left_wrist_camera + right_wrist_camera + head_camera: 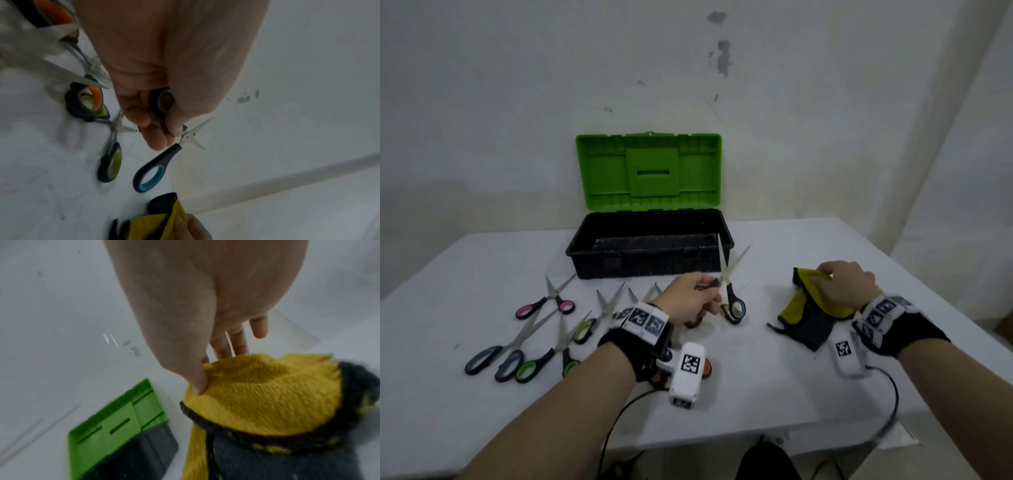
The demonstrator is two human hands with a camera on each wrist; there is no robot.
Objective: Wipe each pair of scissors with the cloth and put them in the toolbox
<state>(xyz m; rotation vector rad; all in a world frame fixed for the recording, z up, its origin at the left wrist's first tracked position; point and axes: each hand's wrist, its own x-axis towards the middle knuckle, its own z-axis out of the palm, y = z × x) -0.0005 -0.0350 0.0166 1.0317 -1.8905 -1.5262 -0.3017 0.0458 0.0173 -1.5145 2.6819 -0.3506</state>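
At the centre of the head view the left hand (690, 298) gripped the blue-handled scissors (730, 291) by one handle loop, fingers curled round it as the left wrist view showed, so that the blades stood open and pointed up toward the toolbox (650, 253), lifted off the table (774, 394); held this way, the steel was likely left bare for wiping. At right of centre the right hand (846, 284) pinched the yellow and grey cloth (811, 315) near its upper edge, thumb (197, 382) pressing a fold of the yellow side against the fingers, while the rest of the cloth trailed onto the table, so it seemed to be gathered for the wipe and not yet brought to the blades. Cloth and scissors were near each other but apart. The toolbox sat at upper centre with its green lid (649, 171) propped open against the wall and its black tray showing no scissors from this angle, probably ready to receive each cleaned pair. At lower left the other scissors (544, 329) lay spread on the table, pink, green and grey-blue handles toward the bottom of the frame, apparently waiting their turn.
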